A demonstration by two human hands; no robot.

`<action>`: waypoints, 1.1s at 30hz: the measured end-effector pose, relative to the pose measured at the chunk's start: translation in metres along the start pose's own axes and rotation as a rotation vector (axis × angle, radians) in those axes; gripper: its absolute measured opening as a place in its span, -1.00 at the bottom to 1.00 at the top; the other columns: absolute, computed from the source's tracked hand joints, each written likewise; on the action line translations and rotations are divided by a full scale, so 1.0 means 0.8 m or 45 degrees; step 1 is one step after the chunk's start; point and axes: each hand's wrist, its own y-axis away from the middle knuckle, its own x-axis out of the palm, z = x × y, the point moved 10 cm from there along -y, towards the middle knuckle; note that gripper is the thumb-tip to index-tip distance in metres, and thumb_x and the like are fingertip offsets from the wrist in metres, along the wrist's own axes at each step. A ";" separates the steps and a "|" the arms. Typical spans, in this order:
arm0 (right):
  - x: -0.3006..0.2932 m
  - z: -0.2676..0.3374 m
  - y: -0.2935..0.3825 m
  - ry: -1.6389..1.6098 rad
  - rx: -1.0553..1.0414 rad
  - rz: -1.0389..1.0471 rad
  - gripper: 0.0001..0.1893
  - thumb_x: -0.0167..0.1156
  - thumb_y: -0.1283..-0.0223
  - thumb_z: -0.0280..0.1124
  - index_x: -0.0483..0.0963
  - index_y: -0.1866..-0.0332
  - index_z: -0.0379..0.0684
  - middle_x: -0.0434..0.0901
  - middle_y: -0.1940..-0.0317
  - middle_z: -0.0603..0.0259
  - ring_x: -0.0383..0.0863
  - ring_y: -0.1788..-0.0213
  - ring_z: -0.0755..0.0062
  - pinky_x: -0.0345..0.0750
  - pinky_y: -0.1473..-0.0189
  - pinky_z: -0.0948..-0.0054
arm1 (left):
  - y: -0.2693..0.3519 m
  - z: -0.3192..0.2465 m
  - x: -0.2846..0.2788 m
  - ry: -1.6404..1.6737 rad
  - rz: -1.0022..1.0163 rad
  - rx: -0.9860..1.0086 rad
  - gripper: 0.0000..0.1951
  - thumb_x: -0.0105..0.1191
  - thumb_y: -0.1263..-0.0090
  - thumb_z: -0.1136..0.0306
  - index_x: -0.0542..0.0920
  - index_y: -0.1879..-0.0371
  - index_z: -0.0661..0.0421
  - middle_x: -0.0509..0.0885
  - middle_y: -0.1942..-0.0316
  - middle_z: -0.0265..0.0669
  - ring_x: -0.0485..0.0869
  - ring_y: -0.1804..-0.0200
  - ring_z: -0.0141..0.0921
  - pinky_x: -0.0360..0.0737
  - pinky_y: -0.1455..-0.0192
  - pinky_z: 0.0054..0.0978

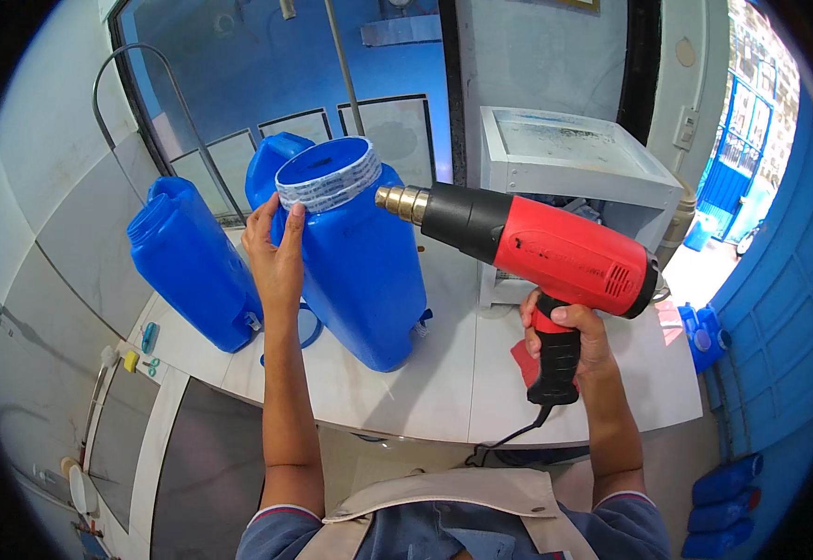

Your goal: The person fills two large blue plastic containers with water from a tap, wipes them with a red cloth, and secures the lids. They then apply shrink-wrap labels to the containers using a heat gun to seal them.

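A tall blue plastic water container [357,280] stands upright on the counter, its wide round mouth uncovered. Around its neck sits a white printed shrink-seal band [329,187]. My left hand [277,241] holds the band at the front left, with the thumb and fingers pressed to its lower edge. In my right hand [574,332] is a red and black heat gun [560,248], gripped by its handle. Its metal nozzle [401,203] points left at the band, just short of the container's shoulder. A black cord [511,439] hangs from the handle.
A second blue container [189,266], uncapped, stands at the left near a curved metal faucet [158,49]. A blue lid [310,326] lies behind my left forearm. A white cabinet [581,154] stands back right. Scissors [151,365] and a yellow sponge [130,361] lie at the left edge.
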 end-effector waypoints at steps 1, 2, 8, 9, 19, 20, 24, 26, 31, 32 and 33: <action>-0.002 -0.003 0.000 -0.024 -0.006 -0.002 -0.63 0.12 0.09 -0.27 0.38 0.28 -0.41 0.44 0.43 0.05 0.52 0.58 0.39 0.54 0.52 0.50 | 0.002 -0.002 0.000 0.004 -0.016 0.005 -0.47 0.12 -0.30 0.04 0.49 -0.09 0.21 0.46 -0.06 -0.09 0.32 -0.21 -0.22 0.26 -0.25 -0.30; -0.004 -0.002 -0.005 -0.005 0.000 0.003 -0.64 0.11 0.08 -0.28 0.38 0.28 -0.41 0.45 0.43 0.06 0.52 0.59 0.39 0.52 0.54 0.50 | 0.003 -0.005 -0.001 0.009 -0.031 0.010 -0.48 0.10 -0.31 0.05 0.48 -0.10 0.22 0.47 -0.06 -0.08 0.33 -0.20 -0.22 0.27 -0.24 -0.31; -0.023 0.021 -0.050 -0.129 -0.006 -0.009 -0.70 0.08 0.03 -0.28 0.40 0.30 -0.35 0.49 0.46 0.09 0.51 0.61 0.43 0.50 0.55 0.49 | 0.011 -0.010 0.003 0.036 -0.084 0.055 -0.54 0.02 -0.39 0.13 0.45 -0.12 0.23 0.48 -0.06 -0.04 0.37 -0.18 -0.22 0.29 -0.23 -0.34; -0.027 0.023 -0.059 -0.156 0.020 0.000 -0.72 0.07 0.02 -0.29 0.41 0.31 -0.33 0.50 0.46 0.10 0.52 0.61 0.43 0.51 0.54 0.48 | 0.013 -0.008 0.003 0.032 -0.088 0.052 -0.55 0.01 -0.39 0.15 0.46 -0.12 0.23 0.48 -0.06 -0.03 0.37 -0.18 -0.22 0.29 -0.23 -0.34; -0.035 0.032 -0.088 -0.122 0.105 0.004 -0.67 0.11 0.02 -0.26 0.39 0.28 -0.36 0.49 0.47 0.11 0.51 0.61 0.45 0.50 0.55 0.53 | 0.023 0.009 -0.012 0.188 -0.075 -0.051 -0.62 -0.05 -0.43 0.26 0.45 -0.13 0.23 0.53 -0.06 -0.18 0.48 -0.01 -0.43 0.33 -0.15 -0.49; -0.032 0.028 -0.075 -0.029 0.075 0.039 -0.65 0.11 0.03 -0.24 0.38 0.28 -0.36 0.49 0.46 0.11 0.49 0.63 0.45 0.49 0.57 0.54 | 0.022 0.007 -0.016 0.212 -0.071 -0.049 -0.62 -0.06 -0.43 0.27 0.45 -0.13 0.23 0.53 -0.06 -0.20 0.49 0.01 -0.46 0.35 -0.13 -0.52; 0.016 0.015 -0.010 0.298 -0.066 0.017 -0.60 0.15 0.06 -0.22 0.37 0.22 -0.34 0.46 0.38 0.14 0.51 0.51 0.45 0.48 0.49 0.52 | 0.012 0.009 -0.033 0.330 -0.067 -0.076 -0.64 -0.08 -0.44 0.32 0.44 -0.14 0.24 0.52 -0.08 -0.22 0.50 0.02 -0.51 0.39 -0.05 -0.60; 0.041 -0.003 0.020 0.447 -0.140 -0.038 -0.63 0.16 0.02 -0.26 0.38 0.19 -0.33 0.45 0.35 0.15 0.52 0.43 0.46 0.49 0.39 0.49 | 0.004 0.016 -0.036 0.380 -0.034 -0.059 -0.65 -0.09 -0.44 0.34 0.43 -0.14 0.24 0.52 -0.09 -0.22 0.50 0.02 -0.51 0.39 -0.05 -0.61; 0.115 -0.050 0.077 1.072 -0.395 -0.110 -0.72 0.12 -0.11 -0.39 0.37 0.12 -0.32 0.47 0.31 0.16 0.53 0.33 0.44 0.49 0.27 0.45 | -0.008 0.038 -0.060 0.498 0.090 -0.079 -0.66 -0.12 -0.44 0.37 0.44 -0.14 0.22 0.53 -0.08 -0.22 0.50 0.00 -0.51 0.38 -0.08 -0.62; 0.126 -0.066 0.082 1.023 -0.367 -0.167 -0.71 0.12 -0.11 -0.39 0.37 0.11 -0.32 0.47 0.31 0.15 0.54 0.32 0.43 0.49 0.27 0.45 | -0.010 0.045 -0.066 0.529 0.121 -0.067 -0.66 -0.12 -0.44 0.37 0.44 -0.13 0.21 0.53 -0.08 -0.22 0.50 -0.01 -0.50 0.38 -0.09 -0.61; 0.136 -0.084 0.086 0.959 -0.341 -0.237 -0.71 0.12 -0.11 -0.39 0.37 0.10 -0.32 0.48 0.30 0.15 0.55 0.31 0.43 0.49 0.27 0.45 | -0.013 0.051 -0.074 0.559 0.150 -0.055 -0.67 -0.12 -0.44 0.37 0.44 -0.13 0.21 0.53 -0.08 -0.22 0.49 -0.01 -0.50 0.37 -0.10 -0.61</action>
